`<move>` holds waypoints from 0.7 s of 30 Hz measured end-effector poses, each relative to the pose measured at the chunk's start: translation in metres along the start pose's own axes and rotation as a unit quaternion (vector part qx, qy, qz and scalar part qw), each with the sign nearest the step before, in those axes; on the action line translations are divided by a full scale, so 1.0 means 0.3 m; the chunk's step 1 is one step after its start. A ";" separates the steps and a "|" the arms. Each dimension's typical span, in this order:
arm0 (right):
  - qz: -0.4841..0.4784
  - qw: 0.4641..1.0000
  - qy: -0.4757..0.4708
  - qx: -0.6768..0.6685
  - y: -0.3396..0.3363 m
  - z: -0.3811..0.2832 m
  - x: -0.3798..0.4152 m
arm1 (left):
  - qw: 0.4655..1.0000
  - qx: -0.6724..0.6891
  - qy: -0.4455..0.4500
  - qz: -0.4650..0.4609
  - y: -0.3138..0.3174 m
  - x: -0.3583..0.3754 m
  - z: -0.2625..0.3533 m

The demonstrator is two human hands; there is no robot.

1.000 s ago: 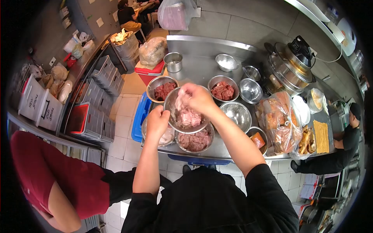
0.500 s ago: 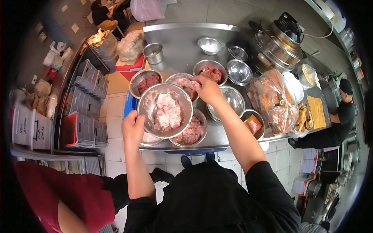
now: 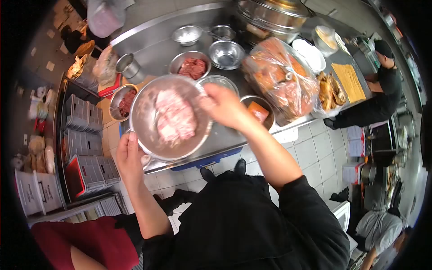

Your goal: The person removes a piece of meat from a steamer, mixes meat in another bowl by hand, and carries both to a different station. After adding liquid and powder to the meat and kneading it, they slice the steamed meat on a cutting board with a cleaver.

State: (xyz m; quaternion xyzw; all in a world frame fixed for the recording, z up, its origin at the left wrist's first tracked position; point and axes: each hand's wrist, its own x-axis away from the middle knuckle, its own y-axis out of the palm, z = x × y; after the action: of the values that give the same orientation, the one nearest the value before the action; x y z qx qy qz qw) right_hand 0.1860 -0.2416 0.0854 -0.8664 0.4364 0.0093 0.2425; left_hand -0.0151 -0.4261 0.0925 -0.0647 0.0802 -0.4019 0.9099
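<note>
Up close above the counter, a steel bowl (image 3: 146, 135) is held tilted toward me. Pale pink chunks of raw meat (image 3: 175, 118) lie in it. My left hand (image 3: 129, 155) grips the bowl's lower left rim, thumb uppermost. At the right side of the rim, my right hand (image 3: 222, 105) has its fingers closed on the edge; some fingertips are hidden. Just behind stands a bowl (image 3: 173, 67) of dark red meat (image 3: 192, 67). Another bowl (image 3: 112, 108) with red meat is on the left. The raised bowl hides much of the counter below it.
Steel bowls (image 3: 226, 55) stand at the back, near a large steamer pot (image 3: 272, 18). A bagged mass of orange-brown food (image 3: 283, 81) lies on the right. A person (image 3: 389, 81) works beyond it. A red-sleeved person (image 3: 85, 243) is close at lower left, near grey crates (image 3: 85, 139).
The view has turned and shifted. The bowl of pale meat has come up nearer to me and looks larger. My right hand has moved from over the bowls behind to its rim.
</note>
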 end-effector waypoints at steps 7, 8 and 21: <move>0.287 0.951 0.080 -0.080 -0.521 0.214 0.491 | 0.912 0.018 -0.192 -0.363 0.531 0.148 -0.240; 0.314 0.939 0.111 -0.078 -0.565 0.232 0.570 | 0.916 0.042 -0.228 -0.328 0.609 0.157 -0.274; 0.260 0.916 0.211 -0.222 -0.480 0.511 0.826 | 0.973 0.042 -0.201 -0.104 0.577 0.344 -0.450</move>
State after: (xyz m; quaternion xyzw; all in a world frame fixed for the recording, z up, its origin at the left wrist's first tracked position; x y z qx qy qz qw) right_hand 0.4789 -0.2900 -0.0469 -0.7356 0.6742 -0.0142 -0.0643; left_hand 0.1516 -0.3941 -0.0809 -0.1139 -0.1289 -0.4763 0.8623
